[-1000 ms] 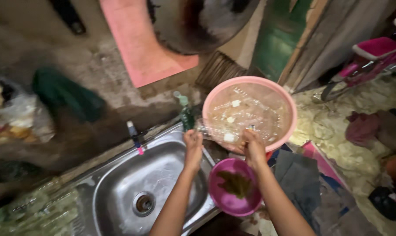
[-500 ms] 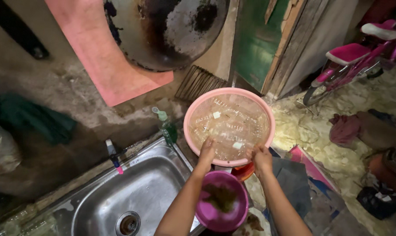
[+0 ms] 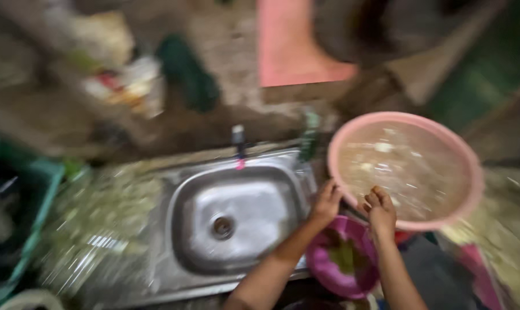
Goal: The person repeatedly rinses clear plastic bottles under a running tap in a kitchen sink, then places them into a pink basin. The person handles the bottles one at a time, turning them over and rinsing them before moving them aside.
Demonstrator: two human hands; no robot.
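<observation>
A large pink basin [image 3: 421, 123] full of water with pale bits floating stands right of the steel sink [image 3: 237, 212]. My left hand [image 3: 327, 202] rests on the basin's near left rim. My right hand [image 3: 379, 211] has its fingers curled over the near rim, dipping toward the water. Below both hands sits a small purple bowl [image 3: 323, 267] with green leaves in it. The picture is blurred, so finger detail is unclear.
A tap [image 3: 238, 143] stands behind the sink, with a green bottle [image 3: 309, 136] beside it. A green crate [image 3: 24, 218] sits at the left. A pink board [image 3: 294, 43] leans on the wall behind. Bags and a dark green cloth [image 3: 188, 72] lie along the wall.
The view has swung left and blurred, so the sink sits nearer the centre. Both hands stay at the pink basin's near rim above the purple bowl.
</observation>
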